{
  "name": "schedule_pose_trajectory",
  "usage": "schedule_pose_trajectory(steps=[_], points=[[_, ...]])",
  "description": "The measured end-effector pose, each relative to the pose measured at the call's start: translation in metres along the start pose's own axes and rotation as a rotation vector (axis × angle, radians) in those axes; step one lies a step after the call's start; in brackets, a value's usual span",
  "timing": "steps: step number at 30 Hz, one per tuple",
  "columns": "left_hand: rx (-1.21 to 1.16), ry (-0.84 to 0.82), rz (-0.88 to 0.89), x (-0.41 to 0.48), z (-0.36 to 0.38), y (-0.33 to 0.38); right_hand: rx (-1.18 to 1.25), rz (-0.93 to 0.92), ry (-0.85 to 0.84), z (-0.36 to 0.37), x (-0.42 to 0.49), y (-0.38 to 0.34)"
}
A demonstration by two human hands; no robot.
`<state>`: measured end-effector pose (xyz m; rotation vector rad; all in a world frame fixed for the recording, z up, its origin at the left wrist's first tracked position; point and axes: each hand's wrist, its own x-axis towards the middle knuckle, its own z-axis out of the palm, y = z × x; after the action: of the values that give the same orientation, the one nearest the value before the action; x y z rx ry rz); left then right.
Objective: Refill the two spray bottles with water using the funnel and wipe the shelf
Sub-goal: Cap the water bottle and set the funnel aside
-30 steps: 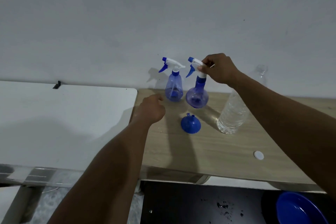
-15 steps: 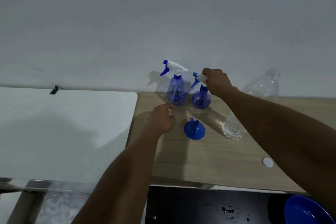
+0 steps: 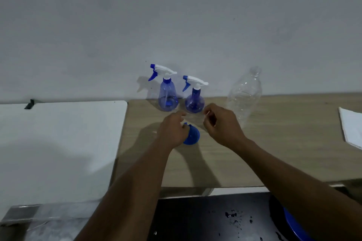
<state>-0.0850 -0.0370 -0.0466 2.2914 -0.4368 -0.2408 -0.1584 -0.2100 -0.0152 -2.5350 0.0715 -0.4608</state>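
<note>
Two blue spray bottles with white trigger heads stand against the wall on the wooden shelf (image 3: 274, 152): a taller bottle (image 3: 168, 95) on the left and a rounder bottle (image 3: 195, 100) on the right. In front of them a blue funnel (image 3: 193, 135) lies mouth down. My left hand (image 3: 172, 129) covers the funnel's left side, fingers closed at its spout. My right hand (image 3: 221, 123) hovers just right of the funnel, fingers loosely curled and holding nothing. A clear plastic water bottle (image 3: 244, 94), uncapped, stands to the right.
A white tabletop (image 3: 58, 143) adjoins the shelf on the left. A white cloth or sheet (image 3: 350, 129) lies at the shelf's right end. Below the front edge are a black surface (image 3: 215, 219) with droplets and a blue bowl (image 3: 293, 227).
My right hand set the rounder spray bottle down by the wall, let go and drew back toward the funnel. My left hand moved right onto the funnel.
</note>
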Motion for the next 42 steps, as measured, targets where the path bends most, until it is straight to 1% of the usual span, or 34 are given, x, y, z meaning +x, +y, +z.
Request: schedule_pose_trajectory(steps=[3,5,8,9,11,13,15,17,20,24,26,29,31,34,37,40,42], points=[[-0.018,-0.008,0.052,-0.006,0.023,0.020,-0.078,0.110,-0.103,-0.007,-0.046,0.046],[-0.033,-0.012,0.072,-0.007,0.040,0.034,-0.134,0.166,-0.141,-0.015,-0.062,0.079],[-0.055,-0.052,0.044,-0.006,0.062,0.053,-0.218,0.258,-0.178,-0.029,-0.077,0.119],[-0.068,-0.068,0.031,-0.006,0.068,0.060,-0.246,0.289,-0.215,-0.034,-0.080,0.129],[-0.109,-0.071,0.028,-0.005,0.078,0.072,-0.301,0.355,-0.367,-0.041,-0.086,0.143],[-0.154,-0.050,0.042,-0.003,0.085,0.084,-0.360,0.375,-0.542,-0.044,-0.094,0.154],[-0.228,-0.032,0.046,0.001,0.090,0.097,-0.396,0.336,-0.613,-0.040,-0.106,0.163],[-0.279,0.001,0.048,0.006,0.093,0.108,-0.397,0.291,-0.584,-0.036,-0.116,0.171],[-0.275,0.046,0.026,0.013,0.098,0.122,-0.386,0.253,-0.532,-0.036,-0.120,0.176],[-0.252,0.073,-0.039,0.018,0.105,0.127,-0.277,0.347,-0.497,-0.054,-0.103,0.181],[-0.215,0.096,-0.055,0.017,0.105,0.128,-0.147,0.427,-0.381,-0.070,-0.084,0.182],[-0.163,0.119,-0.058,0.011,0.102,0.130,0.197,0.577,-0.161,-0.103,-0.042,0.169],[-0.144,0.112,-0.061,0.006,0.101,0.132,0.392,0.596,-0.060,-0.130,-0.011,0.152],[-0.118,0.105,-0.055,0.000,0.104,0.134,0.499,0.487,0.006,-0.173,0.033,0.117],[-0.120,0.092,-0.045,-0.005,0.108,0.137,0.523,0.334,-0.001,-0.212,0.062,0.075],[-0.095,0.083,-0.038,-0.006,0.109,0.138,0.439,0.178,-0.072,-0.236,0.071,0.039],[-0.091,0.066,-0.040,-0.007,0.109,0.138,0.314,0.077,-0.115,-0.239,0.069,0.023]])
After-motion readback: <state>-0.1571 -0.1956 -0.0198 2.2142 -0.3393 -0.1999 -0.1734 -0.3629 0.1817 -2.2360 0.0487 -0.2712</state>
